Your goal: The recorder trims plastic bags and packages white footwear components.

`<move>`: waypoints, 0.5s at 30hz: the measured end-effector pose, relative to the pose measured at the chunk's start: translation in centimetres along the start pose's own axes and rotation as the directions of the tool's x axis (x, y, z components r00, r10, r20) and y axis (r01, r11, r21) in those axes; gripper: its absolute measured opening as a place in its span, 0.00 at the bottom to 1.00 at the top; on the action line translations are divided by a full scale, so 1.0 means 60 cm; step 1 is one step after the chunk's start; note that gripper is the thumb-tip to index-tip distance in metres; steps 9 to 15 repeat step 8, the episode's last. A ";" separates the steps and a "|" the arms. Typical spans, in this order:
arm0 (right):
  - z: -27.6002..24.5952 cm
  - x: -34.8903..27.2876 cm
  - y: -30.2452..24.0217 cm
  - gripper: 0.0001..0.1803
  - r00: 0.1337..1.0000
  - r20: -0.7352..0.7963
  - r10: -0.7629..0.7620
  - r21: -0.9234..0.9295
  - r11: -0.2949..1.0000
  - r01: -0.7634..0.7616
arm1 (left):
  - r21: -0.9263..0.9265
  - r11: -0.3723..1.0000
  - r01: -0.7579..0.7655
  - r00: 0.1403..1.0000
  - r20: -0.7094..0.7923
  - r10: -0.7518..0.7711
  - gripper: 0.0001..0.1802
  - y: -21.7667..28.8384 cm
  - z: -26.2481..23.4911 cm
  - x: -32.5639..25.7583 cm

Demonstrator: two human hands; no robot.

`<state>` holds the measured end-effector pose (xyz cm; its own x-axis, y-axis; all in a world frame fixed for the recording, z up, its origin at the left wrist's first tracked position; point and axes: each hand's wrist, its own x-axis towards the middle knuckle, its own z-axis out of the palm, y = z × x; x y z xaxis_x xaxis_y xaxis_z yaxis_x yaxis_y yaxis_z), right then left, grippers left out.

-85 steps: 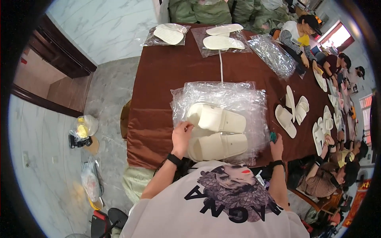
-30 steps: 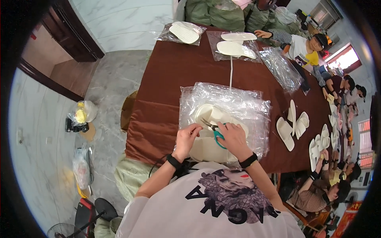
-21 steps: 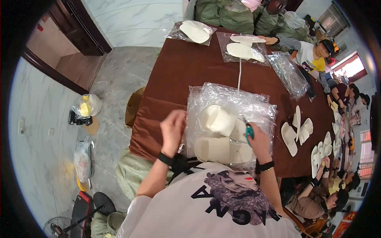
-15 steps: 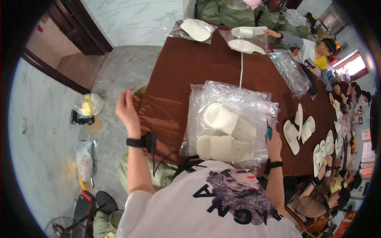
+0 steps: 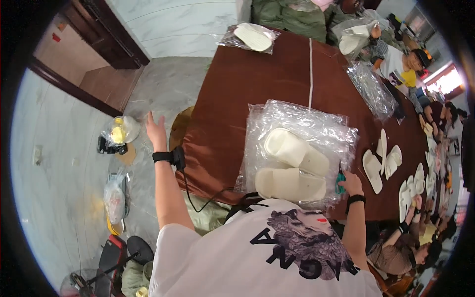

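Observation:
My left hand (image 5: pixel 156 132) is raised off the table's left edge, fingers spread, holding nothing. At the right side of a stack of clear plastic bags (image 5: pixel 257 128), my right hand (image 5: pixel 353 183) has its fingers at green-handled scissors (image 5: pixel 341 182) and appears to grip them. Two cream slippers lie on the bags in front of me: the upper slipper (image 5: pixel 287 147) is angled, while the lower slipper (image 5: pixel 278 184) points sideways. Whether they are inside a bag or on top is hard to make out.
The table has a brown cloth (image 5: pixel 222 104). A bagged slipper (image 5: pixel 254 38) lies at its far left corner. Across the table, a person (image 5: pixel 396 64) holds up bagged slippers (image 5: pixel 354 40). Loose slippers (image 5: pixel 372 171) and more people line the right side.
My left hand has moved outward, away from the cloth. My right hand has shifted nearer to me with the scissors. The person across has lifted the bagged slippers off the table.

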<state>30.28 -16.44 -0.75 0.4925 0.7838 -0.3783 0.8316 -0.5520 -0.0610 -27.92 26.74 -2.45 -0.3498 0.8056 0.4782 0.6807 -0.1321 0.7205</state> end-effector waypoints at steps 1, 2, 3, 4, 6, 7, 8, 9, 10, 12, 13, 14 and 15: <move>-0.014 -0.001 -0.005 0.26 1.000 0.002 0.022 0.000 1.000 -0.022 | 0.324 0.914 -0.244 0.969 0.042 0.244 0.17 0.007 0.014 -0.011; -0.025 -0.002 -0.014 0.23 0.995 -0.067 0.070 -0.033 0.997 -0.073 | 0.219 0.950 -0.224 0.972 0.121 0.201 0.19 0.012 0.021 -0.038; -0.035 -0.007 -0.024 0.20 0.981 -0.140 0.135 -0.060 0.988 -0.145 | 0.092 0.959 -0.269 0.945 0.215 0.245 0.17 0.063 0.035 -0.068; -0.038 -0.011 -0.038 0.20 0.977 -0.138 0.163 -0.055 0.984 -0.172 | -0.029 0.954 -0.300 0.909 0.296 0.295 0.14 0.123 0.033 -0.101; -0.041 -0.019 -0.087 0.11 0.921 -0.386 -0.048 0.276 0.947 0.165 | -0.307 0.936 -0.174 0.871 0.395 0.292 0.07 0.244 0.017 -0.176; -0.044 -0.024 -0.132 0.09 0.993 -0.118 0.007 0.606 0.792 0.067 | -0.329 0.933 -0.144 0.825 0.480 0.297 0.08 0.250 0.017 -0.216; -0.057 -0.031 -0.180 0.10 0.994 0.079 -0.071 0.711 0.703 -0.007 | -0.325 0.935 -0.142 0.822 0.488 0.294 0.08 0.250 0.019 -0.221; -0.057 -0.031 -0.180 0.10 0.994 0.079 -0.071 0.711 0.703 -0.007 | -0.325 0.935 -0.142 0.822 0.488 0.294 0.08 0.250 0.019 -0.221; -0.057 -0.031 -0.180 0.10 0.994 0.079 -0.071 0.711 0.703 -0.007 | -0.325 0.935 -0.142 0.822 0.488 0.294 0.08 0.250 0.019 -0.221; -0.057 -0.031 -0.180 0.10 0.994 0.079 -0.071 0.711 0.703 -0.007 | -0.325 0.935 -0.142 0.822 0.488 0.294 0.08 0.250 0.019 -0.221; -0.057 -0.031 -0.180 0.10 0.994 0.079 -0.071 0.711 0.703 -0.007 | -0.325 0.935 -0.142 0.822 0.488 0.294 0.08 0.250 0.019 -0.221; -0.057 -0.031 -0.180 0.10 0.994 0.079 -0.071 0.711 0.703 -0.007 | -0.325 0.935 -0.142 0.822 0.488 0.294 0.08 0.250 0.019 -0.221; -0.057 -0.031 -0.180 0.10 0.994 0.079 -0.071 0.711 0.703 -0.007 | -0.325 0.935 -0.142 0.822 0.488 0.294 0.08 0.250 0.019 -0.221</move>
